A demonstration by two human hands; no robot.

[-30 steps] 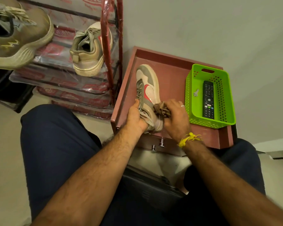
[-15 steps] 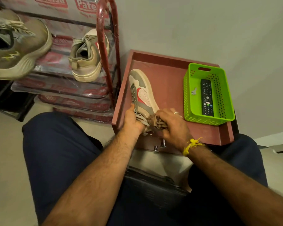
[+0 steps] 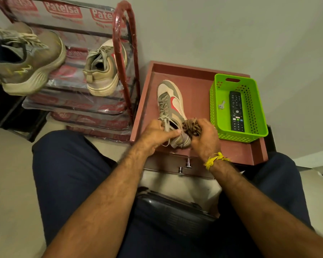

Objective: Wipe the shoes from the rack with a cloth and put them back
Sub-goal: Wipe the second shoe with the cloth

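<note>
A beige and grey sneaker with a red swoosh lies on a reddish-brown low table, toe pointing away from me. My left hand grips its heel and collar from the left. My right hand holds a bunched brown patterned cloth pressed against the heel's right side. The matching sneaker stands on the red rack to the left. A larger olive sneaker sits further left on the rack.
A green plastic basket holding a black remote and a small key stands on the table's right part. My legs in dark trousers flank a black object on the floor. A grey wall rises behind.
The shoe's toe has swung back to the right and sits flatter on the table. My right hand with the cloth has shifted slightly up the heel; my left hand keeps its grip.
</note>
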